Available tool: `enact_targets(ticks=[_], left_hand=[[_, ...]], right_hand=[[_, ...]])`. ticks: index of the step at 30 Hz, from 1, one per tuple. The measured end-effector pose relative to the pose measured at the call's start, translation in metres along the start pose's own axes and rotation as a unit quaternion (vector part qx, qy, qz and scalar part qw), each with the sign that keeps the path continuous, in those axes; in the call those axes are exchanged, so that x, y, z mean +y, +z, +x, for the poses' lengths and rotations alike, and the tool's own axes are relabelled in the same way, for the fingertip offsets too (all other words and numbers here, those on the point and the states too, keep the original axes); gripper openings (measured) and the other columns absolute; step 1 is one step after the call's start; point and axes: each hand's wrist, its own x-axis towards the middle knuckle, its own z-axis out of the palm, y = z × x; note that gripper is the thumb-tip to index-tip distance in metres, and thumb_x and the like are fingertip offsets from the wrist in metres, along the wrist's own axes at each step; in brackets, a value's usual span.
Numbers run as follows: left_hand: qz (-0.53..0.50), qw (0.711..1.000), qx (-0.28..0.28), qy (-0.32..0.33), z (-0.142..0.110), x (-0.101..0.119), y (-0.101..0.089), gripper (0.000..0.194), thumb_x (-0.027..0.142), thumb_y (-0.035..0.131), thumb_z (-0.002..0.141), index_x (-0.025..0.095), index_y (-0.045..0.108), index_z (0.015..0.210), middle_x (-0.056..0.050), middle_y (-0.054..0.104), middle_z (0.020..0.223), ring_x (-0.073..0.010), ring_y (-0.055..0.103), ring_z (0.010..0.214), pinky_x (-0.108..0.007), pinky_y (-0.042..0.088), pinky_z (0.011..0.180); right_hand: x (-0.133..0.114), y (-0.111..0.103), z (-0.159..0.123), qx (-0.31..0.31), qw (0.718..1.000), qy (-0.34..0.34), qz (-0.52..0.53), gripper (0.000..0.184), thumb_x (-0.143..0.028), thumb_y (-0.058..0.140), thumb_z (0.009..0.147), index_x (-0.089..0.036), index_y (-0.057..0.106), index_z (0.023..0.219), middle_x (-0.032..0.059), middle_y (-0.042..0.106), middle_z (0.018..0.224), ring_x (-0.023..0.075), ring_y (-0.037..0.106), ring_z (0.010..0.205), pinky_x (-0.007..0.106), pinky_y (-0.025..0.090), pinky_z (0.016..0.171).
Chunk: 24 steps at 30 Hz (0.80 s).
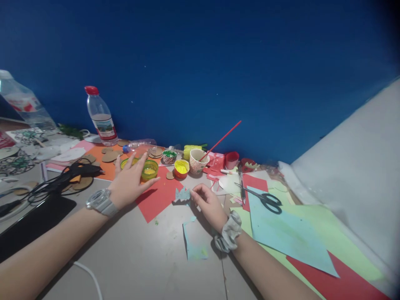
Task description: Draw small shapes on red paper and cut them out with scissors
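Note:
My left hand [129, 181] is spread open over small yellow-green tubs, its thumb beside the nearer tub [150, 170]. Red paper [156, 202] lies below it on the table. Between thumb and fingers, my right hand [210, 204] pinches a small blue paper cutout [182, 194] with a jagged edge. A cut piece of light blue paper [196, 243] lies on the table nearer to me. Just beyond the right hand are a small cup of yellow paint [181, 168] and a patterned paper cup [198, 163] with a red stick [223, 138] leaning in it.
Black-handled scissors [269, 203] rest on a light blue sheet [290, 233] at right, with a pen [242, 187] beside them. A red-capped bottle [101, 121] stands at the back left. Black cable [73, 173] and a dark phone-like slab [40, 223] lie at left. A blue wall [200, 62] rises behind.

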Motion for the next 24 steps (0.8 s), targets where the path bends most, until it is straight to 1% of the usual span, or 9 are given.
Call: enact_targets(ticks=[4,12,14,16,18,19,21,22,24], left_hand=[[0.005,1.0,0.018,0.002,-0.001,0.001,0.001,0.086,0.064,0.036,0.087,0.008,0.019,0.15,-0.021,0.045,0.143,-0.0344,0.018,0.143,-0.058,-0.007,0.112],[-0.029,0.999,0.027,0.01,0.0,0.0,0.004,0.081,0.062,0.036,0.089,0.01,0.021,0.149,-0.018,0.044,0.145,-0.0364,0.02,0.142,-0.059,-0.005,0.112],[-0.044,0.998,0.038,0.005,0.003,-0.003,-0.004,0.081,0.061,0.032,0.091,0.008,0.015,0.15,-0.02,0.036,0.149,-0.0365,0.019,0.143,-0.06,-0.003,0.112],[-0.064,0.996,0.057,-0.007,0.007,-0.01,-0.02,0.081,0.06,0.028,0.093,0.008,0.008,0.151,-0.019,0.025,0.154,-0.0363,0.014,0.144,-0.06,-0.001,0.112],[-0.093,0.994,0.06,-0.017,0.011,-0.021,-0.039,0.078,0.058,0.023,0.095,0.007,0.005,0.151,-0.017,0.025,0.154,-0.0337,0.014,0.144,-0.055,0.008,0.114],[-0.106,0.993,0.047,-0.015,0.013,-0.028,-0.048,0.075,0.057,0.019,0.096,0.006,0.009,0.15,-0.017,0.024,0.155,-0.0322,0.016,0.143,-0.05,0.015,0.114],[-0.123,0.992,-0.005,-0.004,0.015,-0.042,-0.06,0.072,0.057,0.021,0.096,0.009,0.02,0.149,-0.014,0.027,0.155,-0.0307,0.023,0.141,-0.046,0.02,0.114],[-0.127,0.991,-0.036,0.001,0.015,-0.049,-0.062,0.077,0.061,0.03,0.093,0.008,0.022,0.148,-0.015,0.027,0.154,-0.0327,0.024,0.141,-0.047,0.02,0.113],[-0.134,0.988,-0.081,0.005,0.015,-0.062,-0.059,0.096,0.068,0.052,0.079,0.005,0.027,0.146,-0.02,0.033,0.15,-0.0385,0.032,0.136,-0.048,0.026,0.11]], right_hand=[[0.0,0.0,0.0,0.001,1.0,0.001,-0.001,0.023,-0.042,0.056,0.086,-0.021,0.053,0.077,-0.0022,0.053,0.064,0.0151,0.049,0.06,0.028,0.04,0.058],[0.001,0.0,0.0,-0.002,1.0,0.004,0.003,0.023,-0.043,0.057,0.086,-0.022,0.053,0.078,-0.0028,0.053,0.062,0.0147,0.049,0.057,0.027,0.04,0.056],[0.002,0.0,0.001,-0.004,1.0,0.001,0.007,0.025,-0.044,0.057,0.086,-0.021,0.053,0.078,-0.0023,0.054,0.063,0.0147,0.049,0.059,0.028,0.041,0.057],[0.003,0.0,0.002,-0.004,1.0,-0.002,0.011,0.027,-0.046,0.057,0.086,-0.021,0.053,0.078,-0.0021,0.053,0.065,0.0144,0.049,0.059,0.027,0.041,0.057],[0.005,0.0,0.002,-0.001,1.0,-0.005,0.014,0.028,-0.048,0.058,0.085,-0.021,0.053,0.078,-0.0023,0.052,0.066,0.0139,0.047,0.059,0.027,0.039,0.055],[0.005,0.0,0.002,0.0,1.0,-0.007,0.014,0.029,-0.048,0.058,0.085,-0.021,0.053,0.078,-0.0025,0.051,0.066,0.0137,0.047,0.058,0.027,0.039,0.054],[0.005,0.0,0.002,0.0,1.0,-0.011,0.013,0.03,-0.049,0.058,0.084,-0.021,0.053,0.077,-0.0027,0.05,0.065,0.0136,0.046,0.058,0.027,0.038,0.054],[0.004,0.0,0.002,-0.001,1.0,-0.014,0.012,0.031,-0.05,0.058,0.084,-0.02,0.053,0.077,-0.0028,0.05,0.064,0.0137,0.046,0.058,0.027,0.038,0.054],[0.003,0.0,0.002,-0.004,1.0,-0.018,0.011,0.031,-0.051,0.057,0.084,-0.02,0.053,0.077,-0.0028,0.05,0.063,0.0138,0.046,0.057,0.027,0.038,0.054]])
